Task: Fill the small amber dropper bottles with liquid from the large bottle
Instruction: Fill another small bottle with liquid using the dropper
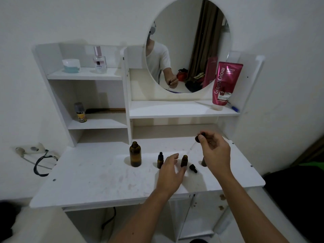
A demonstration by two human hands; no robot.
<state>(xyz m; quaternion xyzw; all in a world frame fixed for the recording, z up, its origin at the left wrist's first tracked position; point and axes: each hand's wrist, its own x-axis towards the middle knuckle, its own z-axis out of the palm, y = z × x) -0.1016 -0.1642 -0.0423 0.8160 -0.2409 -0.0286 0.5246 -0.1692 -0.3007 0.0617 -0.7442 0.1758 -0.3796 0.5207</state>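
White walls and a white vanity desk (98, 181) with shelves fill the frame, and a round mirror (189, 44) hangs in the upper middle. On the desk, near the centre of the frame, stands the large amber bottle (135, 154), upright and with its neck open. To the right of it stand the small amber dropper bottles: one with its black dropper cap on (160, 160), one with an open neck (184, 161), and a third one (203, 161) mostly hidden behind the right wrist. A loose black dropper cap (193, 168) lies on the desk just beside the open small bottle.

The right hand (216, 151) is raised above the desk and pinches the dark bulb of a dropper (199, 137) with its fingertips; the thin glass tube points down and left. I cannot tell if liquid is inside the tube. The left hand (171, 170) holds nothing; its fingers are loosely spread and it hovers just in front of the open small bottle, near it, but contact is not sure.

I judge that the step in hand is to bring liquid by dropper into the open small bottle. To do it well, the left hand should hold this light bottle at its base, so it cannot tip. The tube should stay vertical, enter the narrow neck first, and only then the bulb is pressed slowly.

Further out, a pink tube (226, 81) leans on the shelf at the right.
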